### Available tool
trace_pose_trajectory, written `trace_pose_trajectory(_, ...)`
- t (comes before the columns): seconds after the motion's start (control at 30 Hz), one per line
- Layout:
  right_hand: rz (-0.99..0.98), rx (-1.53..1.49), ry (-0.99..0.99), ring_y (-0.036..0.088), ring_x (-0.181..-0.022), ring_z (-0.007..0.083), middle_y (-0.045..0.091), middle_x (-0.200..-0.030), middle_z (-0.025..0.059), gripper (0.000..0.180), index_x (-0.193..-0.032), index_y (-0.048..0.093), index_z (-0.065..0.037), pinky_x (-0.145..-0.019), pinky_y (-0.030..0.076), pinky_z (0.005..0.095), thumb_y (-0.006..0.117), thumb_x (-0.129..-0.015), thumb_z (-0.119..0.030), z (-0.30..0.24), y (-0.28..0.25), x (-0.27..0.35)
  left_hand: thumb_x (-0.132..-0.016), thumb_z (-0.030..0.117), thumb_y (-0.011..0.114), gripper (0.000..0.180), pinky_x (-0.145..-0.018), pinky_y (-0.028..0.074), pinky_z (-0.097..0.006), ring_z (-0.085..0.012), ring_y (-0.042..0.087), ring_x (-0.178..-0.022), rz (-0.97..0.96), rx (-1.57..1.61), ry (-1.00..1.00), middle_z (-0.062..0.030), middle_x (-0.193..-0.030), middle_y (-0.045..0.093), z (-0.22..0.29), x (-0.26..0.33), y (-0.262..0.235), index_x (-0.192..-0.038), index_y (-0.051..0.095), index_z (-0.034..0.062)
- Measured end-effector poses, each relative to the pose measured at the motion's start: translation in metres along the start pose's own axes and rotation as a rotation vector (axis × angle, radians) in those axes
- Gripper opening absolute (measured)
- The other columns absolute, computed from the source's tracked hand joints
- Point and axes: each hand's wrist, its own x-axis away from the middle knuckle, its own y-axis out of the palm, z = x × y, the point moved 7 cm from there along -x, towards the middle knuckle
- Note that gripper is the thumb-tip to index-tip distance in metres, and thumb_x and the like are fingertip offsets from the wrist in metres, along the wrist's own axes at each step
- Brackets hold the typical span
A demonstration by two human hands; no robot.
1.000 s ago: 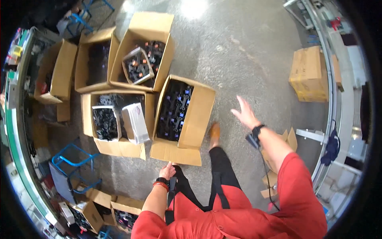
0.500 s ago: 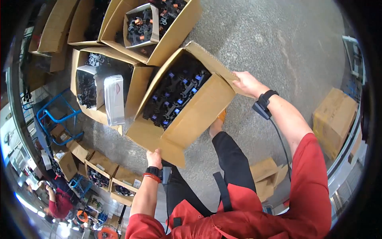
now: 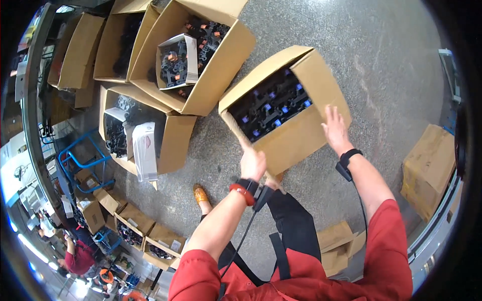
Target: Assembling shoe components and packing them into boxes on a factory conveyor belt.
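An open cardboard box [image 3: 293, 148] stands on the floor in front of me, filled with dark plastic parts [image 3: 271, 108] that carry blue pieces. Its right flap [image 3: 321, 83] leans in over part of the opening. My right hand [image 3: 336, 129] is open, fingers spread against that flap's near end. At the box's left side, my left hand [image 3: 253, 163] touches the narrow upright flap [image 3: 236, 125]; blur and the hand's angle hide how its fingers are set.
At the left stand a box [image 3: 175, 143] with a white carton [image 3: 144, 150] and a larger box [image 3: 216, 75] of orange-and-black parts. Also here are a blue cart frame [image 3: 83, 160], a closed box [image 3: 427, 170] at right and an open box [image 3: 339, 246] near my leg.
The box has shifted right, away from the neighbouring boxes, and its flaps have swung upward and inward. My right hand has let go of the flap edge and spread its fingers; my left moved up and right.
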Motion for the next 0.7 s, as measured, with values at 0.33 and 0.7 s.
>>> trace_pose_trajectory(0.33,-0.083,-0.267,0.069,0.010,-0.136,0.0446,0.011,-0.149,0.0241,0.089,-0.144,0.023,-0.009,-0.111,0.014,0.0521,0.067,-0.076,-0.048,-0.016,0.038,-0.007,-0.079,0.050,0.059,0.078,-0.109,0.018,-0.053,-0.0410,0.014,-0.137,-0.220,-0.920,0.398,-0.0243,-0.149,0.011,0.042,-0.067,0.106,-0.142,0.032,0.0131)
trace_pose_trajectory(0.7,-0.121,-0.132,0.385,-0.005,-0.136,0.0489,-0.003,-0.147,0.0330,0.116,-0.146,0.018,-0.012,-0.107,0.005,0.0602,0.078,-0.057,-0.055,-0.042,0.057,-0.014,-0.069,0.001,0.057,0.051,-0.091,0.042,-0.045,-0.0377,0.050,-0.106,-0.024,-0.488,0.931,-0.0209,-0.118,0.051,0.059,-0.126,-0.008,-0.119,0.054,0.0104)
